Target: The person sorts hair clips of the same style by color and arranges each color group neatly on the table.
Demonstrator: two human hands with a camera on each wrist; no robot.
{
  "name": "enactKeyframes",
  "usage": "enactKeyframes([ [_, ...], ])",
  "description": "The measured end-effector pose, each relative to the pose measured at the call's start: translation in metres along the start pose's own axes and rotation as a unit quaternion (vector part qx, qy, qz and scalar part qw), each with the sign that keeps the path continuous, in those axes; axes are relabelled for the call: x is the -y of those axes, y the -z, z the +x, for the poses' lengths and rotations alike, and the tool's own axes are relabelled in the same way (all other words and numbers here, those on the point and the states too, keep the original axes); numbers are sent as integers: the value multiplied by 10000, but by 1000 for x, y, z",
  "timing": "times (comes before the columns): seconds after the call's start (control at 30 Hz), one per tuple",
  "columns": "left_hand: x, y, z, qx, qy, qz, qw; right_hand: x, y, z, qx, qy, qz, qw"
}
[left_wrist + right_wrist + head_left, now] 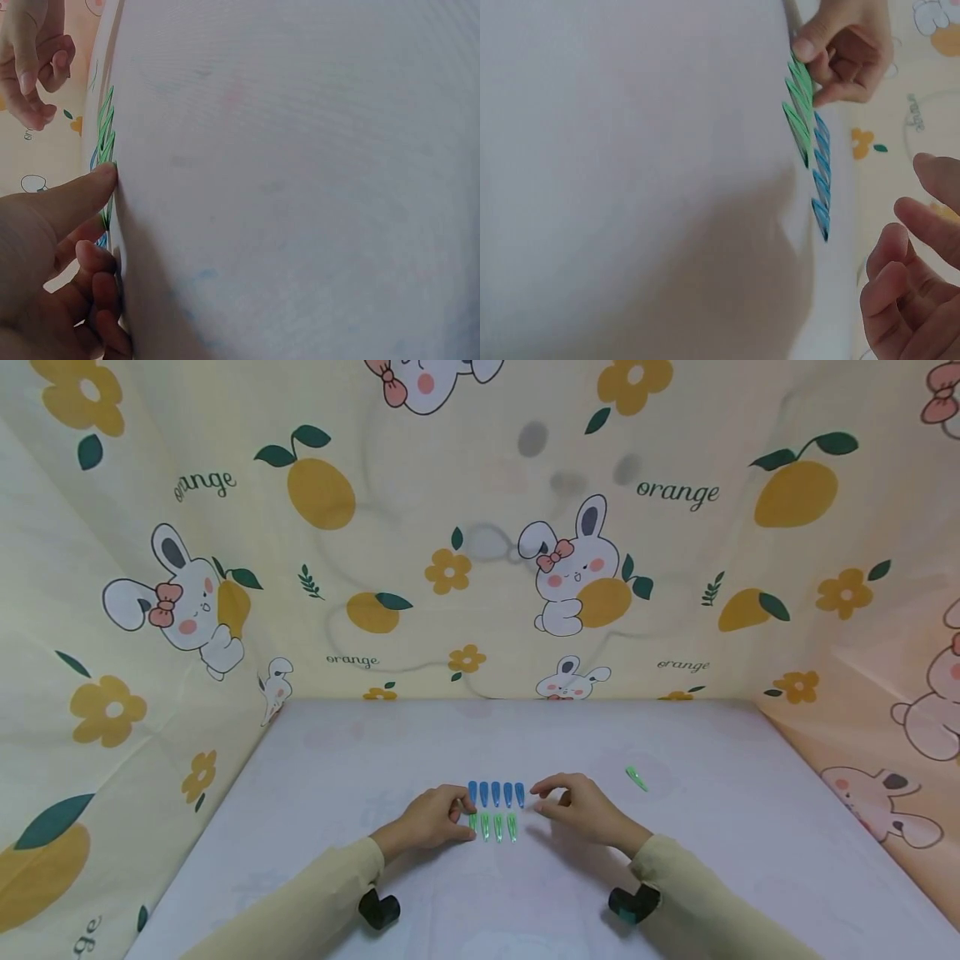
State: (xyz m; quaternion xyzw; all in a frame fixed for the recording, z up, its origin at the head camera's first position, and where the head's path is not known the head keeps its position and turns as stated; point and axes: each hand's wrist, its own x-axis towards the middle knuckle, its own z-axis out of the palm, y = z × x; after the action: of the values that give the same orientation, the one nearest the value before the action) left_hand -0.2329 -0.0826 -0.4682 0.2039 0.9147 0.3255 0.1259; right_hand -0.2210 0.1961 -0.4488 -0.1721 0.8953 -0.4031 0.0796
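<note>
Two rows of snap hair clips lie on the white table. The far row has several blue hair clips (496, 794) side by side; nearer stand several green hair clips (498, 828). My left hand (431, 818) pinches the leftmost green clip (473, 822) end to end, thumb at its near end and index finger at its far end. In the right wrist view, that left hand (851, 49) is at the far end of the green row. My right hand (581, 810) hovers just right of the rows, fingers loosely bent and holding nothing.
One more green hair clip (637, 778) lies apart, beyond and to the right of my right hand. A patterned cloth (420, 510) with rabbits and oranges rises behind the table (337, 752) and along both sides.
</note>
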Motion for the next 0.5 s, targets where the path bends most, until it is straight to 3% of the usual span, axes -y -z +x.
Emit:
enactKeyframes([
  [0.5,1,0,1,48,17,-5,10000,-23,24,-3,-192,-180,-138,9996],
])
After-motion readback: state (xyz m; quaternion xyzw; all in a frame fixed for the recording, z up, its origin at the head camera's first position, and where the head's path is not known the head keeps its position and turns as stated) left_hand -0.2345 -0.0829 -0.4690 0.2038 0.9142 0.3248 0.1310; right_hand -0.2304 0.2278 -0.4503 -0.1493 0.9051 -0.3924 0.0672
